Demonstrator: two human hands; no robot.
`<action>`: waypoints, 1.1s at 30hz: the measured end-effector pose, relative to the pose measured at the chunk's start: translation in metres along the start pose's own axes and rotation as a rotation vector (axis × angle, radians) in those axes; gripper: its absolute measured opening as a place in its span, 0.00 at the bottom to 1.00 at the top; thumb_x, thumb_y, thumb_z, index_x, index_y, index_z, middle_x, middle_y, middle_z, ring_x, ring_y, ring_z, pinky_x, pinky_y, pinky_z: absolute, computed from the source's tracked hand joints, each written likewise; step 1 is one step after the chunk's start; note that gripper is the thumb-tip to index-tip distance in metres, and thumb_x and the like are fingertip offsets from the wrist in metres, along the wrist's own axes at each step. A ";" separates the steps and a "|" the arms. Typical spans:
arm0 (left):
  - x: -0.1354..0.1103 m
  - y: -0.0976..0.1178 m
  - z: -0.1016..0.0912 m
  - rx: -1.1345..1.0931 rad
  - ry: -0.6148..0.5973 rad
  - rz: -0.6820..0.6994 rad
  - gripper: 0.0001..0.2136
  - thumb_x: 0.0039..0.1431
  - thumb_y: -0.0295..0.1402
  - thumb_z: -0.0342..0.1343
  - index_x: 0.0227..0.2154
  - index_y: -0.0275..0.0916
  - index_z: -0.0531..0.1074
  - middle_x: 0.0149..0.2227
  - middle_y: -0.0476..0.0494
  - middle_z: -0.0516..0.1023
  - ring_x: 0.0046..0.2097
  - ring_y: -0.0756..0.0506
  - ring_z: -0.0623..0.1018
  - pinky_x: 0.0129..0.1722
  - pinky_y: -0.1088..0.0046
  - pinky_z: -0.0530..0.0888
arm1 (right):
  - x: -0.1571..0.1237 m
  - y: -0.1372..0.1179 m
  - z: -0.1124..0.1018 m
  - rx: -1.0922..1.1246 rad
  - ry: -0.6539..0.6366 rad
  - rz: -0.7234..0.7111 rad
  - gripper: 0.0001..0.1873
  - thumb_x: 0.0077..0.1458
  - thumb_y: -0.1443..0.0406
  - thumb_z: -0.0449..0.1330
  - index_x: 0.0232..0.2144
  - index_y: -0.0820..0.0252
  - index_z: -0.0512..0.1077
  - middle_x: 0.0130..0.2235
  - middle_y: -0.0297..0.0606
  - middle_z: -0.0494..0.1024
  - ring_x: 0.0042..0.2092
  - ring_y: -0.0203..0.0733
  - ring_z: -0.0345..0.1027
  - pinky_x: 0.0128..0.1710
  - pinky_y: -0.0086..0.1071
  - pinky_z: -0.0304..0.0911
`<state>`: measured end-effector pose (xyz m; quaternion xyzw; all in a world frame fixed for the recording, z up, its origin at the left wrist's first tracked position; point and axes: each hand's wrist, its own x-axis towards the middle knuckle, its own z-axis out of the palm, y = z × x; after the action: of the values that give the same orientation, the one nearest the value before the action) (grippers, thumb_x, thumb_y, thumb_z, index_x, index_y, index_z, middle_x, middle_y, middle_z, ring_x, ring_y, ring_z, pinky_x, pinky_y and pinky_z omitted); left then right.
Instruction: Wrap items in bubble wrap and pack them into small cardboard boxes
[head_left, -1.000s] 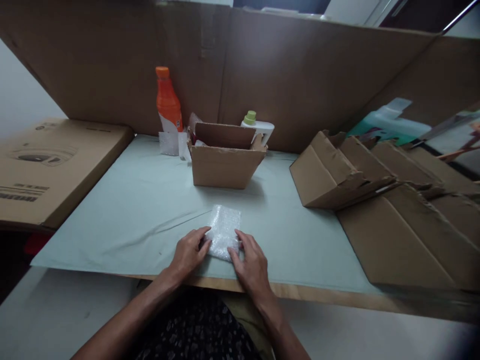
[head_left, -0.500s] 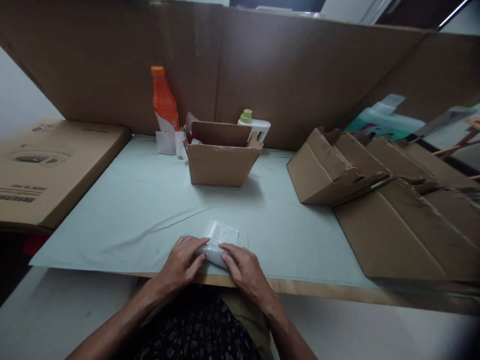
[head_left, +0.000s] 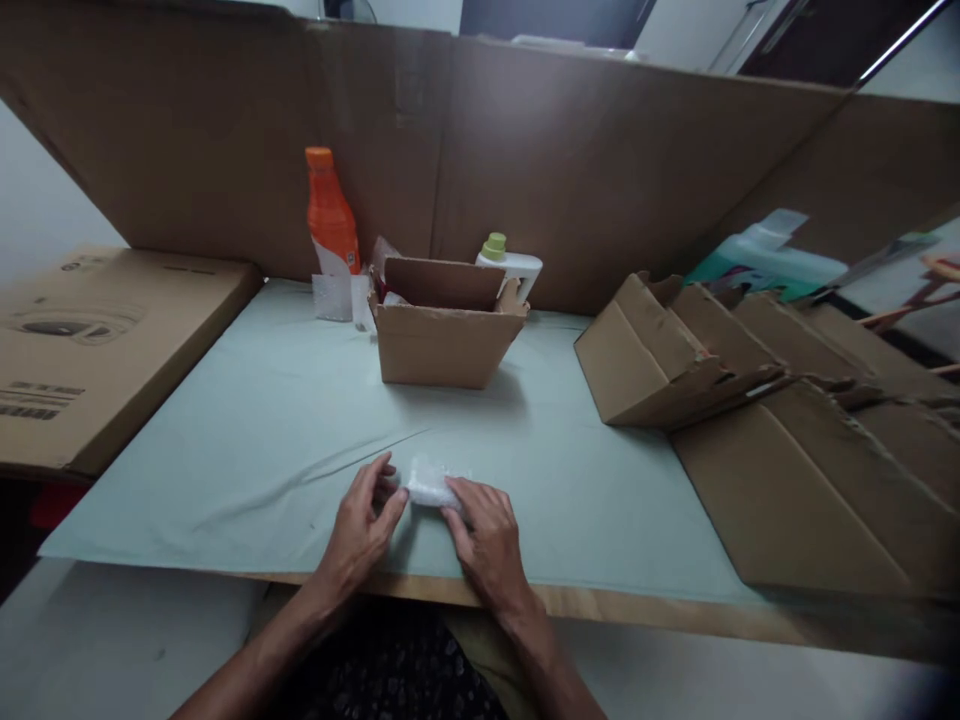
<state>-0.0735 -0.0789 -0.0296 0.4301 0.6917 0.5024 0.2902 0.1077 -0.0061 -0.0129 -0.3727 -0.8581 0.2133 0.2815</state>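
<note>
Two bare hands work at the near edge of a table covered with a pale green sheet (head_left: 247, 420), creased in a long diagonal line; the table's bare wooden edge (head_left: 637, 607) shows along the front. A tall wall of brown cardboard panels (head_left: 600, 170) stands along the back and closes off most of the room. To the left lies a flat brown printed carton (head_left: 90, 340), and to the right a heap of flattened brown cardboard boxes (head_left: 757, 420) slopes across the table. Near the back sits a small open brown cardboard box (head_left: 442, 345), with an orange plastic bottle (head_left: 330, 215) behind it on the left and a white plastic bottle with a green cap (head_left: 510, 265) behind it on the right.

What is inside the open box cannot be seen from here, and the white bottle is half hidden by its flap. A crumpled clear wrapper (head_left: 335, 297) at the foot of the orange bottle is too blurred to identify. A teal and white jug (head_left: 765, 262) beyond the heap is cut off by the cardboard.

The small white bubble-wrap bundle (head_left: 429, 485) lies on the green sheet, close to the front edge and in line with the open box, well apart from it. The left hand (head_left: 360, 530) pinches its left end between thumb and curled fingers. The right hand (head_left: 484, 535) lies over its right end, fingers bent down and gripping it. Only the middle of the bundle shows between them, and whatever it wraps is not visible.
</note>
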 end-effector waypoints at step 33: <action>0.141 0.112 -0.046 0.521 -0.106 0.918 0.37 0.62 0.37 0.60 0.70 0.42 0.49 0.62 0.30 0.68 0.65 0.33 0.66 0.61 0.50 0.68 | 0.114 0.021 -0.129 0.346 -0.179 0.215 0.09 0.49 0.62 0.65 0.35 0.55 0.77 0.32 0.34 0.77 0.33 0.40 0.70 0.33 0.30 0.66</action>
<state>-0.1428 0.0393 0.0955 0.7712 0.5186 0.3668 -0.0415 0.1370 0.1134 0.1086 -0.3876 -0.7856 0.4186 0.2395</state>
